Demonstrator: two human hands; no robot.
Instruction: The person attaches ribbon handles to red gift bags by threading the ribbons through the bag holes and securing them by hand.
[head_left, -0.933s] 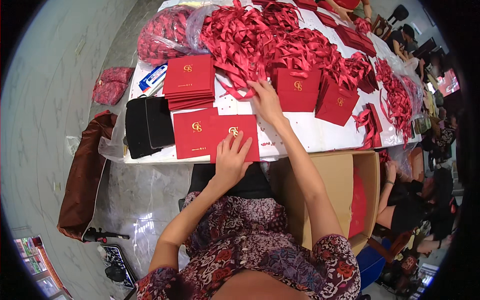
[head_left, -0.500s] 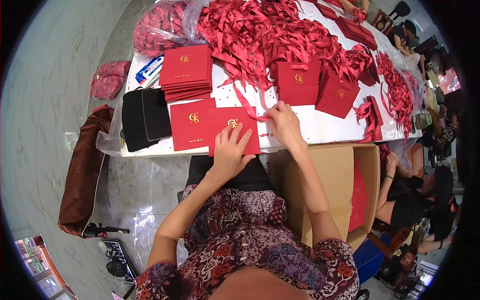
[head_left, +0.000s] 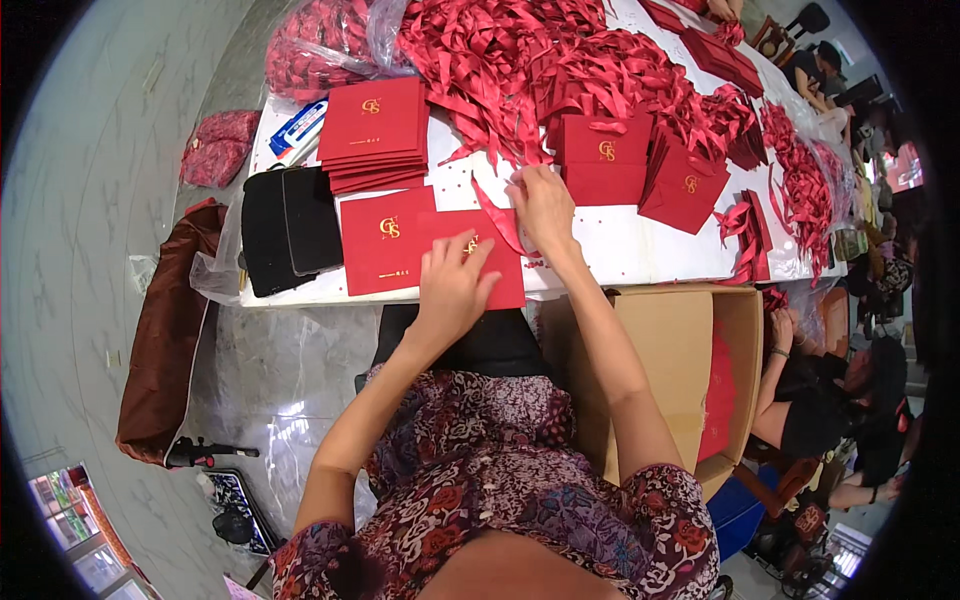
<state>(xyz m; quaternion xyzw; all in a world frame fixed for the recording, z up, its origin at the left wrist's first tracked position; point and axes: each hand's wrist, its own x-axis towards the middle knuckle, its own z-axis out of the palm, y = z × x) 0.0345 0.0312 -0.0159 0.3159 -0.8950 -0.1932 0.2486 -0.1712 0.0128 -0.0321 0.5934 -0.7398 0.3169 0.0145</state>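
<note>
My left hand point(head_left: 452, 290) is over a flat red paper bag point(head_left: 508, 292) at the table's front edge, its fingers spread and partly covering the gold print. A red ribbon point(head_left: 492, 208) curves across the top of this bag. Beside that ribbon my right hand point(head_left: 546, 208) has its fingers bent together at the near edge of a big heap of red ribbons point(head_left: 480, 70); what is between the fingertips is hidden. Another flat red bag point(head_left: 385, 262) lies just left, partly under the first one.
A stack of red bags point(head_left: 370, 120) stands behind, beside a black pouch point(head_left: 268, 235) and a blue-white box point(head_left: 298, 130). Upright red bags point(head_left: 605, 150) are at the right. An open cardboard carton point(head_left: 655, 370) stands below the table's edge. Other people sit at the far right.
My right hand has moved up and slightly left, from the loose ribbon toward the heap. My left hand's fingers have shifted and look lifted. The loose ribbon hangs in a different curve.
</note>
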